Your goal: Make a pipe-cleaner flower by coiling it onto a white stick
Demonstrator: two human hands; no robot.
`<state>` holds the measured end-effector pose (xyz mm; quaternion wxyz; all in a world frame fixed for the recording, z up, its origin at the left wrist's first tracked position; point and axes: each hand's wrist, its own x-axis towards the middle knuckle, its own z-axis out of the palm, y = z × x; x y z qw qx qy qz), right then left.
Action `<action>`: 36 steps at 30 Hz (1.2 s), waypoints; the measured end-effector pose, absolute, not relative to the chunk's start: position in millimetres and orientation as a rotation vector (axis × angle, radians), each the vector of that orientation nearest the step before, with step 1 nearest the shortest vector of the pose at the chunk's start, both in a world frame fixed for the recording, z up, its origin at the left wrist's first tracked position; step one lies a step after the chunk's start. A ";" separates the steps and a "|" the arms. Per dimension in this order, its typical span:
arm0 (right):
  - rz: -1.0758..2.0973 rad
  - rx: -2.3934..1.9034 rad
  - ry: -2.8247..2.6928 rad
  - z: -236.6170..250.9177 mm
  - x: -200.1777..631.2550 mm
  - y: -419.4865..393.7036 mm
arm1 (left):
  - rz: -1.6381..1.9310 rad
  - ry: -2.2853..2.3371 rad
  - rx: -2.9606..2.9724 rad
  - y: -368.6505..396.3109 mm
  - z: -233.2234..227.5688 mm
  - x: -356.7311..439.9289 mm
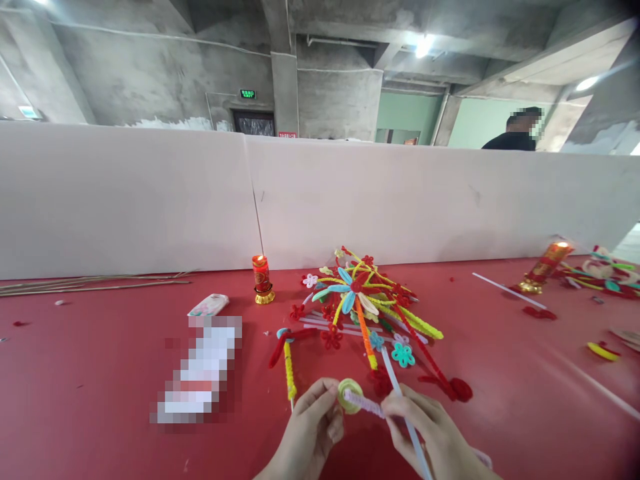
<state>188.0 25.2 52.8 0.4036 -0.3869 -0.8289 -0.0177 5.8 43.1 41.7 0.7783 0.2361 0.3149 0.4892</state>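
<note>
Fingertips of the left hand (310, 427) pinch a yellow-green coil (350, 395) at the table's six o'clock edge. From its four o'clock side a fuzzy lilac pipe cleaner (364, 403) runs to the right hand (433, 437), closed on it and a pale stick (407, 420). It looks light, soft and springy, so it is best held near the coil. At twelve o'clock lies a pile of pipe-cleaner flowers (365, 303).
</note>
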 end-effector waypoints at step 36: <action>-0.011 -0.957 -2.155 45.9 192.3 28.8 | 1.060 0.720 0.559 44.0 38.6 6.9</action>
